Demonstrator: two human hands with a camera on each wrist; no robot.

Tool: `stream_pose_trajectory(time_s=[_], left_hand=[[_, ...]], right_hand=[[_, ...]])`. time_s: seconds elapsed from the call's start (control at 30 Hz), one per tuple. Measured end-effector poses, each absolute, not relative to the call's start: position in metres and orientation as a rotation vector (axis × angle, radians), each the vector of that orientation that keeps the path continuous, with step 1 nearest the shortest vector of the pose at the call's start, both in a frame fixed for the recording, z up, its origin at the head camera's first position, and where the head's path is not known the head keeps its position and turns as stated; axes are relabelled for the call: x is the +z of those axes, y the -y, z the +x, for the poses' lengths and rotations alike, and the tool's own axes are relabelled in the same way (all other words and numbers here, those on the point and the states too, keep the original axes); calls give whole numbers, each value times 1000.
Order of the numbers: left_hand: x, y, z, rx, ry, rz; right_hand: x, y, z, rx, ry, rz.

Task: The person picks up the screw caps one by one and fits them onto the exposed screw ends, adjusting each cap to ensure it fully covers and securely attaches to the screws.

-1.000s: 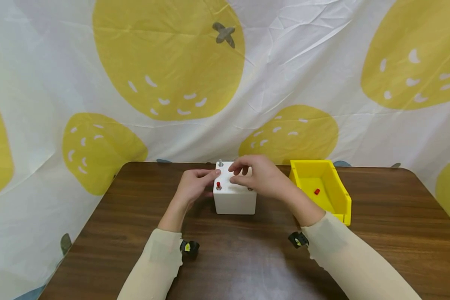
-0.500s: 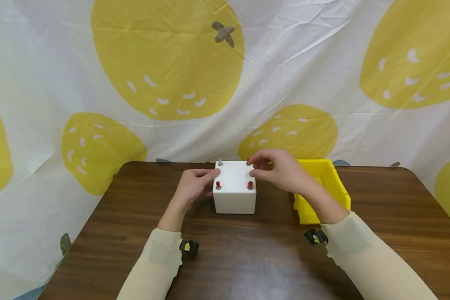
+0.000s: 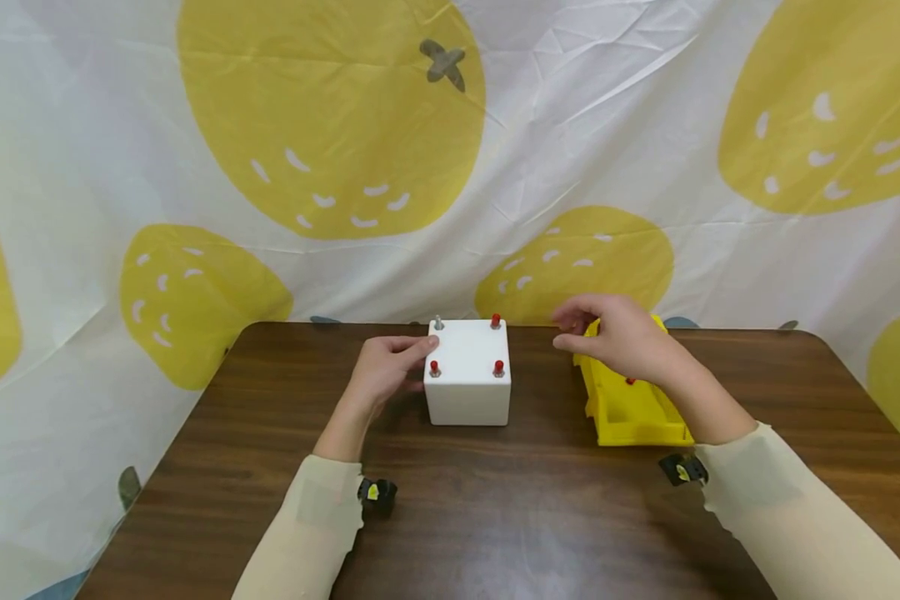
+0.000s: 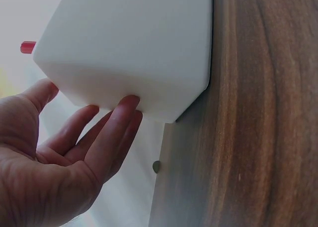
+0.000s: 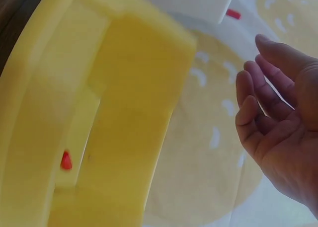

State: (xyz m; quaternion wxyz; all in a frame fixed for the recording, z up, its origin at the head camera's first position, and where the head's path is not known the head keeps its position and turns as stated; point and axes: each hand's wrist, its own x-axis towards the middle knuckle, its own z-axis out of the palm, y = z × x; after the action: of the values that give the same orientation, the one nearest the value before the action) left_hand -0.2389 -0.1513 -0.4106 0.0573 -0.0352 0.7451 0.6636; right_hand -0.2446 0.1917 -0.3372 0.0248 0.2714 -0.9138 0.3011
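Observation:
A white box (image 3: 467,404) stands on the table. Red caps sit on three of its top posts: near left (image 3: 434,367), near right (image 3: 498,367) and far right (image 3: 496,320). A bare metal post (image 3: 438,322) rises at the far left corner. My left hand (image 3: 381,367) rests against the box's left side, thumb at the top edge; in the left wrist view its fingertips (image 4: 128,102) touch the side. My right hand (image 3: 626,337) hovers over the yellow bin (image 3: 641,433), fingers loosely bent and holding nothing. One red cap (image 4: 28,47) also shows in the left wrist view.
Inside the yellow bin lies a small red cap (image 5: 66,160), partly hidden by my right hand in the head view. The brown wooden table (image 3: 532,517) reaches back to a white curtain (image 3: 570,125) with yellow fruit prints.
My right hand has moved right, from above the box past its far right post to over the yellow bin. My left hand has stayed at the box's side.

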Motion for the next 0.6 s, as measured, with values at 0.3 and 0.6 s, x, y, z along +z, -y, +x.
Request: stream_pose_trajectory(time_s=[0.3,0.6], left_hand=[[-411,151,-240,2018,-2255,-103],[-412,150,-241,2037,-2240,-122]], right_hand=[[-340,-219,-248,815,2950,815],[-351,-232,-254,589,3066,774]])
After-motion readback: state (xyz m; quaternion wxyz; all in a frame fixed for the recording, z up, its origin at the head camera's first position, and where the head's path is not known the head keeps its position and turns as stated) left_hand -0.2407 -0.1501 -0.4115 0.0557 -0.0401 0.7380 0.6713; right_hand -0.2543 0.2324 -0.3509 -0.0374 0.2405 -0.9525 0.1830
